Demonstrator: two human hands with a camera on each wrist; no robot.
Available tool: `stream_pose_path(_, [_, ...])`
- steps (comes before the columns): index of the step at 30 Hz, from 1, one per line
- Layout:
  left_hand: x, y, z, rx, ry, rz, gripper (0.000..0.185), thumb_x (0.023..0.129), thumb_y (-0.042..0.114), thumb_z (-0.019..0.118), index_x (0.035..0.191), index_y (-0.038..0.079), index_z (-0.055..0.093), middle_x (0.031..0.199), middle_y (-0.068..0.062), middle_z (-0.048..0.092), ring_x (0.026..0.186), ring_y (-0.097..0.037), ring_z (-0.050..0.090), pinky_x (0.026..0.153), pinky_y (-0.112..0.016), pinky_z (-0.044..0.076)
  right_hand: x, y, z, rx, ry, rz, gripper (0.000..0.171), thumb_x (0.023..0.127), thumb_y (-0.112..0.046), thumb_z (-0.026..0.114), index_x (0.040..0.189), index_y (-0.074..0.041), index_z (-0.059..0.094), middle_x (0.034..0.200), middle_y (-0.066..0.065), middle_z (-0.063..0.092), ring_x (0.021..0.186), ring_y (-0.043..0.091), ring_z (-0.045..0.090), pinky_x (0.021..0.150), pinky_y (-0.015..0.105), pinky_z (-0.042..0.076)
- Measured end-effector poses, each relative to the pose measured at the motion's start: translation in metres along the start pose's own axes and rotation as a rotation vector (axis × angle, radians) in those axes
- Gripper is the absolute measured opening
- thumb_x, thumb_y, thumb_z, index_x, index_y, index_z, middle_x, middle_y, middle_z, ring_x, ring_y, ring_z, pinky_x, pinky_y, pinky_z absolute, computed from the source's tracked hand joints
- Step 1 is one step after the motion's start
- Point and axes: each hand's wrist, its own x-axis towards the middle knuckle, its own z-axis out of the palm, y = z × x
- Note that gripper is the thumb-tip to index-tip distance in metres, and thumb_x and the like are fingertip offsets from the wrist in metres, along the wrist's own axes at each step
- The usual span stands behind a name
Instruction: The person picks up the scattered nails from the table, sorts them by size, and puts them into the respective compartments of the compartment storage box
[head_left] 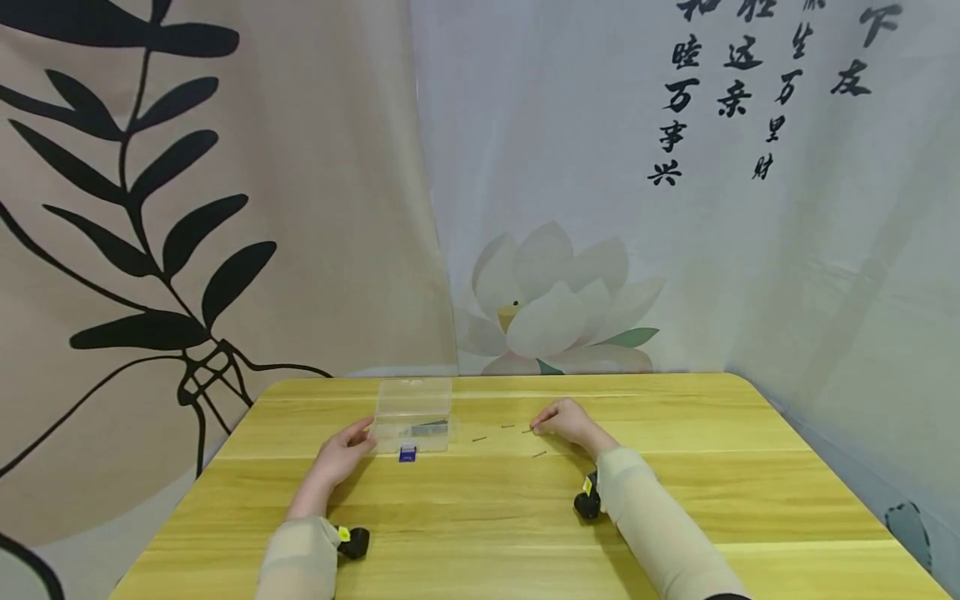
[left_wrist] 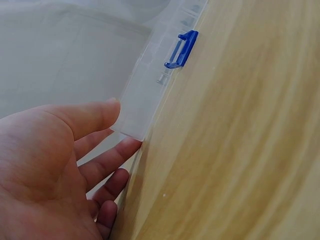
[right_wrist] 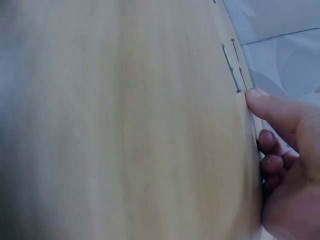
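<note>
A clear plastic box point(head_left: 390, 442) with its lid point(head_left: 414, 397) raised and a blue latch point(head_left: 407, 453) stands on the wooden table. My left hand point(head_left: 345, 452) is at its left end; in the left wrist view the thumb touches the upper edge and fingertips point(left_wrist: 132, 144) rest at the lower corner. With thumb and fingertips, my right hand point(head_left: 567, 423) pinches a thin nail point(head_left: 527, 431) low over the table, its other fingers curled under. Loose nails lie close by: one to the left point(head_left: 479, 438), one behind point(head_left: 507, 426), one in front point(head_left: 539, 454).
Inside the box are some dark thin pieces point(head_left: 429, 428). The wooden table point(head_left: 480, 533) has a patterned cloth backdrop point(head_left: 337, 208) behind its far edge. Black wrist cameras point(head_left: 587, 500) sit on both sleeves.
</note>
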Motion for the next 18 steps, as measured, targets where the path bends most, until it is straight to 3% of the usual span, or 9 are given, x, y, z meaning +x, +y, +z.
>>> stream_pose_path(7, [-0.0017, -0.0005, 0.0006, -0.009, -0.006, -0.007, 0.053, 0.101, 0.02, 0.053, 0.149, 0.003, 0.037, 0.138, -0.029, 0.046, 0.128, -0.046, 0.041, 0.104, -0.057, 0.033, 0.0019, 0.0048, 0.0009, -0.005, 0.001, 0.006, 0.005, 0.084, -0.007, 0.074, 0.087, -0.005, 0.077, 0.092, 0.003, 0.072, 0.098, 0.02, 0.061, 0.095, 0.045, 0.043])
stream_pose_path(14, [-0.0023, -0.003, 0.0012, -0.01, -0.003, -0.008, 0.053, 0.101, 0.019, 0.053, 0.148, 0.003, 0.037, 0.138, -0.029, 0.046, 0.128, -0.046, 0.041, 0.104, -0.057, 0.033, 0.001, 0.0053, -0.0038, 0.061, -0.004, 0.023, 0.012, 0.085, -0.01, 0.074, 0.094, -0.003, 0.077, 0.1, 0.006, 0.071, 0.1, 0.02, 0.06, 0.094, 0.043, 0.043])
stream_pose_path(18, [-0.0009, -0.0028, 0.0009, -0.007, 0.0, -0.004, 0.053, 0.101, 0.02, 0.053, 0.148, 0.003, 0.037, 0.139, -0.03, 0.045, 0.129, -0.046, 0.04, 0.104, -0.058, 0.033, 0.0, 0.0049, -0.0071, 0.112, 0.005, 0.03, 0.015, 0.086, -0.01, 0.072, 0.098, -0.002, 0.076, 0.102, 0.008, 0.071, 0.095, 0.019, 0.059, 0.087, 0.038, 0.046])
